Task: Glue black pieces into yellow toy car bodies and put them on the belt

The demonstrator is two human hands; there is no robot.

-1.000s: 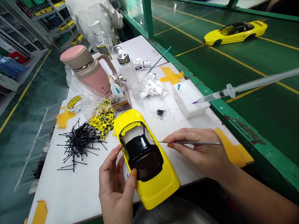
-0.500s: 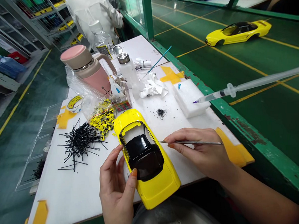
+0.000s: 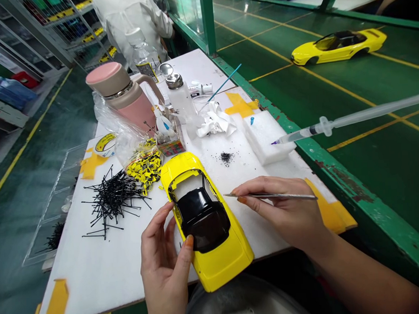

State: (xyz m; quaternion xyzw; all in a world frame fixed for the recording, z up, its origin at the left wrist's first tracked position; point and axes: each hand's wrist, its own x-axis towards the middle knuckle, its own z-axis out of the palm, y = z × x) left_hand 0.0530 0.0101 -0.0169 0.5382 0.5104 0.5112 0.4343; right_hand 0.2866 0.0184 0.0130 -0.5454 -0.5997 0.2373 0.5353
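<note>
Yellow model car body, cradled by the left-hand grip: fingers curled up along one flank, thumb pressed at the edge of the black tinted canopy. The right-hand grip pinches fine steel tweezers, their tip just beside the car's opposite flank, level with the canopy; contact cannot be confirmed. The car's long axis runs away from the person, tilted slightly left, over the near edge of the white tabletop. Containers: a clear zip bag of small yellow-and-black parts; a clear acrylic tray with black pins beyond the tabletop's left edge, a loose pile of black pins lying alongside it on the tabletop; a clear squeeze bottle with a metal cap — contents indistinct.
</note>
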